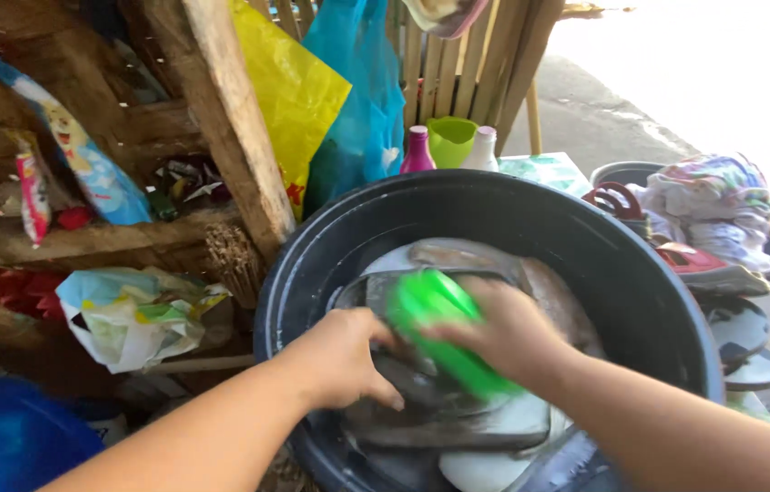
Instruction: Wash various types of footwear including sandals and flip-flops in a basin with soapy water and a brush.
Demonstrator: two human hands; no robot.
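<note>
Both hands inside big dark round plastic tub point(640, 301): right hand point(508, 333) clamped on blurry bright green plastic brush point(444, 337), long axis diagonal; left hand point(339, 360) just beside, gripping grey rectangular tray point(458, 424) underneath.

Both hands worked inside a large dark basin point(640, 301). The left hand point(339, 360) pressed on a grey item point(439, 410) lying over pale dishes, while the right hand point(508, 333) gripped a blurred green brush point(444, 333) against it. Behind the basin stood 2 bottles point(418, 150) and a green cup point(450, 139); a blue plastic bag point(362, 100) hung beside a yellow one.
</note>
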